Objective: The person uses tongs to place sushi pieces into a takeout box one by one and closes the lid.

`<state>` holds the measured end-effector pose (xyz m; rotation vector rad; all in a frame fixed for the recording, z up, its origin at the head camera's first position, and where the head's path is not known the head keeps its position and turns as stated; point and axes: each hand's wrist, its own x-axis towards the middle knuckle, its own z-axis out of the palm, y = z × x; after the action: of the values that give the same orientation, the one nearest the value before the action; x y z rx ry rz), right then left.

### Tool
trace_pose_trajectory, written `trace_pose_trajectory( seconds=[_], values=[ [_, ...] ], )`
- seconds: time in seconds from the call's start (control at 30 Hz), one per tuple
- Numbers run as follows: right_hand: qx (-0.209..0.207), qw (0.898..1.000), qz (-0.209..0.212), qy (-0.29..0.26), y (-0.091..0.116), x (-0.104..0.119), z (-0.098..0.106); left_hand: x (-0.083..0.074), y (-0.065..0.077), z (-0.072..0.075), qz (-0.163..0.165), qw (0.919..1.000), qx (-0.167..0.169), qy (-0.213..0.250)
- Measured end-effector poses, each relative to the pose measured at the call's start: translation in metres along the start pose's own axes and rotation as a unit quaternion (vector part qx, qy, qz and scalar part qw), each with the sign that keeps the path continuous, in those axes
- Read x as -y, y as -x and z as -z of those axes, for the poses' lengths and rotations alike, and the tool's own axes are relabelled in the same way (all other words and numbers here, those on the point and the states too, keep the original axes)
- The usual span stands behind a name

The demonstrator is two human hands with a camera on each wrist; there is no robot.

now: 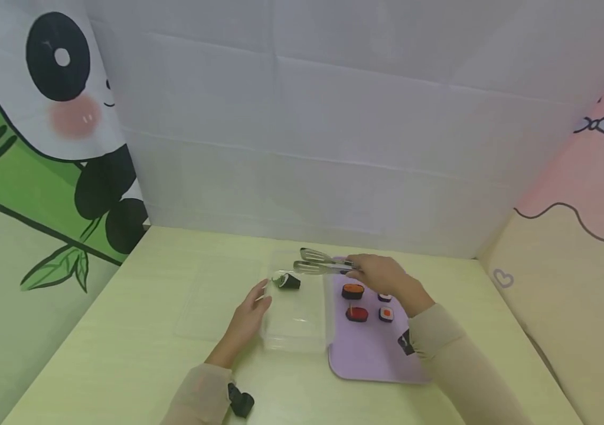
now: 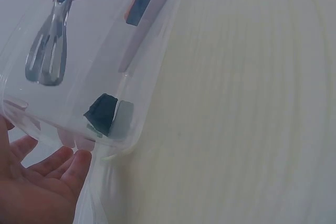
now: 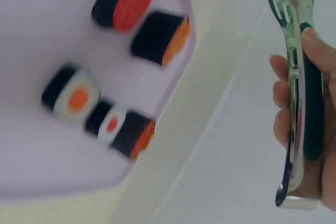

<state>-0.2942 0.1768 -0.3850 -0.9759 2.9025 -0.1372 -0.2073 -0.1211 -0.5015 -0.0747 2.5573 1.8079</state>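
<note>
My right hand (image 1: 381, 273) grips metal tongs (image 3: 302, 93) with dark handle grips, and their slotted tips stand apart with nothing between them. In the head view the tongs pass over the right side of a clear plastic box (image 1: 296, 339). Within that box, near its far left corner, lies a toy sushi hand roll (image 1: 289, 282) wrapped in black, with green at one end. My left hand (image 1: 251, 313) is at the box's left side. Its loosely bent fingers (image 2: 76, 169) rest at the wall in the left wrist view.
Right of the box, a purple tray (image 1: 368, 360) holds several toy sushi pieces, among them an orange-topped one (image 1: 353, 291), a red-topped one (image 1: 357, 314) and a roll (image 1: 386, 314). A faint clear flat sheet (image 1: 216, 301) lies left of the box. A white backdrop (image 1: 307, 147) stands behind.
</note>
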Motion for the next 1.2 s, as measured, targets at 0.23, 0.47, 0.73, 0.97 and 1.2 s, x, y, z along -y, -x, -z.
trace_pose_trajectory(
  seconds=[0.23,0.47,0.73,0.97,1.2],
  values=[
    [-0.009,0.998,-0.043,-0.044,0.036,-0.050,0.011,-0.001,0.000,0.001,-0.002,1.0000,-0.004,0.000],
    [0.003,0.995,-0.044,-0.095,0.066,-0.087,0.000,-0.001,-0.001,-0.001,-0.002,1.0000,-0.006,0.000],
    [0.014,0.988,-0.060,-0.141,0.070,-0.104,-0.025,-0.002,-0.002,-0.005,0.004,1.0000,-0.004,0.000],
    [0.014,0.985,-0.067,-0.162,0.065,-0.107,-0.035,-0.001,-0.003,-0.006,-0.002,1.0000,-0.003,-0.008],
    [0.008,0.990,-0.080,-0.116,0.062,-0.100,-0.044,-0.002,-0.002,-0.006,0.006,0.9999,-0.009,-0.012]
  ],
)
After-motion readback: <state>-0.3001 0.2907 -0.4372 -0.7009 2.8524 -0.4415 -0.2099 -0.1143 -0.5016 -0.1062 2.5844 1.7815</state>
